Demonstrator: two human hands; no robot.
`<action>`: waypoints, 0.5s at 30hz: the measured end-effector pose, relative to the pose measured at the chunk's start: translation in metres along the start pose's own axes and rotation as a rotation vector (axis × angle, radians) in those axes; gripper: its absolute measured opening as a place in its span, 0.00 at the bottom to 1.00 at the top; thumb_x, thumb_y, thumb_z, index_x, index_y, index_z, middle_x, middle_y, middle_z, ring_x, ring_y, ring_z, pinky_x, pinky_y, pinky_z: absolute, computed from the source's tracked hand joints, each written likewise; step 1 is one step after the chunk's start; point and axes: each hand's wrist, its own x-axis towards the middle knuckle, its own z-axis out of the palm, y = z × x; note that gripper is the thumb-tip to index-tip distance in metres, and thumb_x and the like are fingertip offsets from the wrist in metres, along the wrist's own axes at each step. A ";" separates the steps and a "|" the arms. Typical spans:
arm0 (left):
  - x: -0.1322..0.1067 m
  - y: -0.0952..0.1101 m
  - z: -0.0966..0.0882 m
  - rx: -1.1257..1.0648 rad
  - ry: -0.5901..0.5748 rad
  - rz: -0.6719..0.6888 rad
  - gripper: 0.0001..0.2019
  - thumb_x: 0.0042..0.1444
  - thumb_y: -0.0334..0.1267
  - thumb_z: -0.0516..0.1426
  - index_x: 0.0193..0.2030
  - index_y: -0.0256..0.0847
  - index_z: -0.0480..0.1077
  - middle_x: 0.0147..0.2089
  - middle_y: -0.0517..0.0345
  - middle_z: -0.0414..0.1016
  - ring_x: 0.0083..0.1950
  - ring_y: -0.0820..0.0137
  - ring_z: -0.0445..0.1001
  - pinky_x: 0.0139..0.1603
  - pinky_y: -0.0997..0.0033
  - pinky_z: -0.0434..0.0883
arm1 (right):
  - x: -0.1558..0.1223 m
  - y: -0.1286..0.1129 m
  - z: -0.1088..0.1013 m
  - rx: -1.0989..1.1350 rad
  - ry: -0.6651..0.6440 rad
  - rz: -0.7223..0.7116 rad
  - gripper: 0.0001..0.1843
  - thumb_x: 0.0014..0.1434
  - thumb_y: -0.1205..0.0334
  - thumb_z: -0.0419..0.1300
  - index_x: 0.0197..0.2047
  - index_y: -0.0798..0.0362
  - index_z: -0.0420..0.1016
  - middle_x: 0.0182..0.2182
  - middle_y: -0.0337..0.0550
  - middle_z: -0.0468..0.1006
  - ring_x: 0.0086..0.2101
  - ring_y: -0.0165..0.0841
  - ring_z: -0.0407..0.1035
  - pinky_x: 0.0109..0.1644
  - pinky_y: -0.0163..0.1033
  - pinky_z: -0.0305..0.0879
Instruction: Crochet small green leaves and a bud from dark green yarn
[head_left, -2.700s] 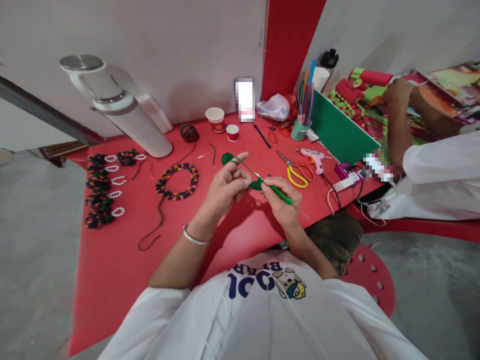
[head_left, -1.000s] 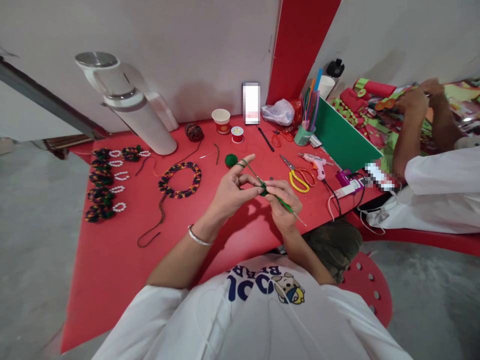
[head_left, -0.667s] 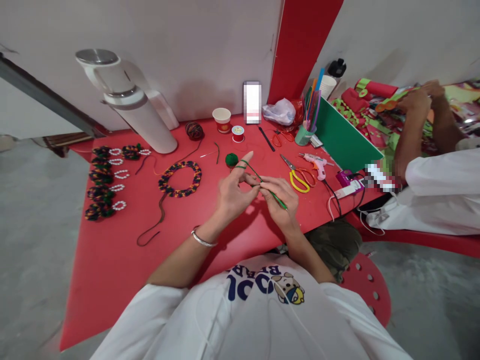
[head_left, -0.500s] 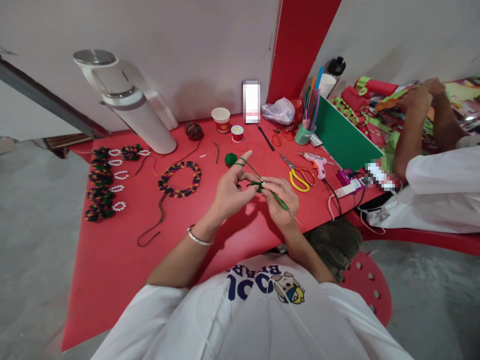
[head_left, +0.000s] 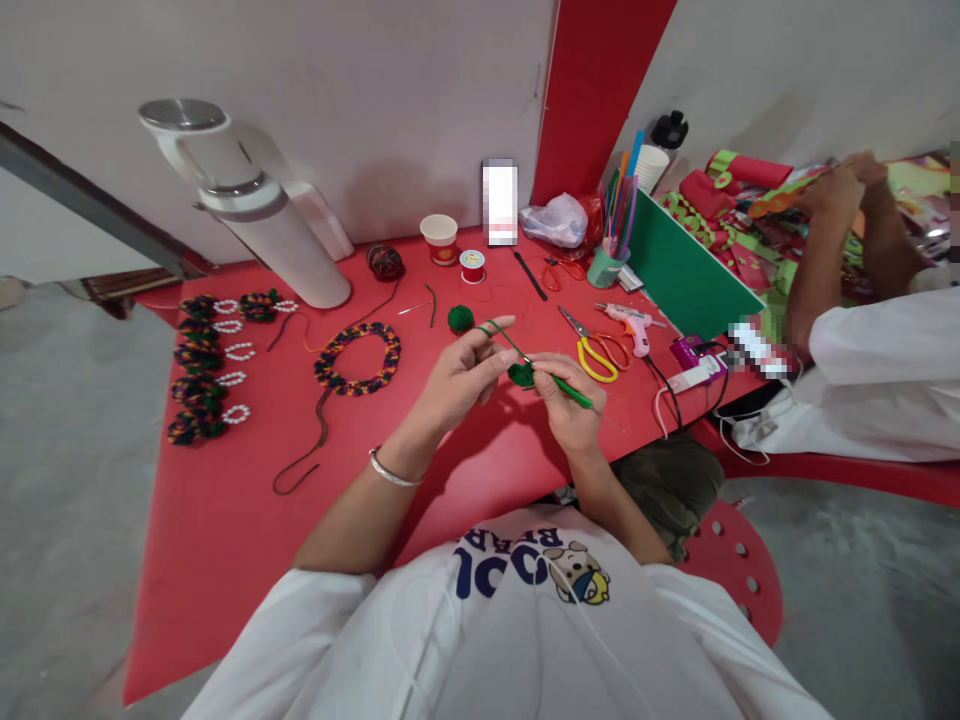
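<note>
Above the red table [head_left: 247, 520], my left hand [head_left: 457, 375] pinches a small green crochet piece [head_left: 520, 374], with green yarn looped over its raised index finger. The yarn runs back to a green yarn ball [head_left: 460, 318] on the table. My right hand [head_left: 566, 400] is closed on a green-handled crochet hook [head_left: 571, 391], whose tip sits at the crochet piece. Both hands hover close together over the table's middle.
A multicoloured crochet ring [head_left: 356, 358] and several small crochet-and-pearl pieces [head_left: 202, 365] lie left. Yellow scissors [head_left: 592, 352], a glue gun [head_left: 626, 320], a paper cup [head_left: 439, 238], a thread spool [head_left: 472, 265] and a pen cup [head_left: 604, 262] lie behind. A white flask [head_left: 247, 215] stands far left. Another person [head_left: 862, 330] works at right.
The hook has been worked back and forth through the green piece; the piece now shows more plainly between my hands. The left index finger has dipped slightly. The view has shifted a little.
</note>
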 end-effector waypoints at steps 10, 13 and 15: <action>0.001 0.003 -0.003 0.054 0.033 0.023 0.28 0.53 0.41 0.70 0.61 0.37 0.76 0.24 0.68 0.66 0.23 0.78 0.57 0.25 0.73 0.54 | 0.001 -0.003 -0.001 -0.033 -0.016 0.012 0.07 0.67 0.54 0.66 0.41 0.43 0.86 0.41 0.42 0.89 0.44 0.37 0.83 0.54 0.49 0.81; 0.001 0.005 -0.002 0.084 0.032 0.041 0.27 0.53 0.41 0.70 0.59 0.37 0.77 0.23 0.69 0.63 0.23 0.77 0.56 0.26 0.73 0.56 | 0.002 -0.004 -0.002 -0.020 -0.032 0.004 0.06 0.67 0.55 0.66 0.41 0.43 0.86 0.40 0.42 0.89 0.44 0.37 0.83 0.54 0.49 0.81; 0.001 0.005 -0.002 0.098 0.048 0.048 0.26 0.53 0.41 0.69 0.58 0.37 0.78 0.22 0.69 0.62 0.24 0.76 0.57 0.27 0.72 0.57 | 0.002 -0.004 -0.002 -0.001 -0.034 -0.006 0.06 0.67 0.56 0.66 0.41 0.43 0.86 0.40 0.41 0.90 0.43 0.37 0.84 0.53 0.49 0.81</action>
